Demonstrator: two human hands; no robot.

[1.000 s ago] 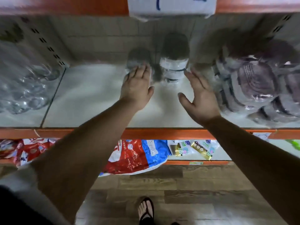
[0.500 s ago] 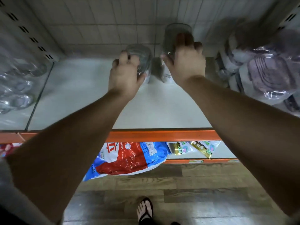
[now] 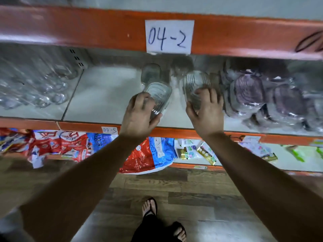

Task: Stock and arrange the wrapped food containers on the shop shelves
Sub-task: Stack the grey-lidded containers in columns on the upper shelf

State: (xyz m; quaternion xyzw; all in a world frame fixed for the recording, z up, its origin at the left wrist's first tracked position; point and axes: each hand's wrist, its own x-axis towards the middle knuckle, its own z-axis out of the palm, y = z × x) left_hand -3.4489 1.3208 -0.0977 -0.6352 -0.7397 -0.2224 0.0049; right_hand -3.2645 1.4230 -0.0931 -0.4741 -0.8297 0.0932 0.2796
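On the white middle shelf [image 3: 104, 98], each of my hands holds a clear wrapped food container. My left hand [image 3: 139, 116] grips the left container [image 3: 160, 94] near the shelf's front edge. My right hand [image 3: 206, 110] grips the right container [image 3: 194, 82], fingers curled over its near end. Both containers are tilted and blurred by motion. Another clear container [image 3: 151, 73] stands further back on the shelf, behind the left one.
Wrapped purple-lidded containers [image 3: 258, 95] are piled at the right. Clear glassware [image 3: 35, 88] fills the left bay. An orange beam above carries a paper label "04-2" [image 3: 169, 36]. Red and blue bags [image 3: 148, 154] lie on the lower shelf. My sandalled feet [image 3: 150, 208] stand on wood flooring.
Both hands have pulled their containers from the back of the shelf toward its front edge. The view has tipped up, bringing the upper beam and label into sight.
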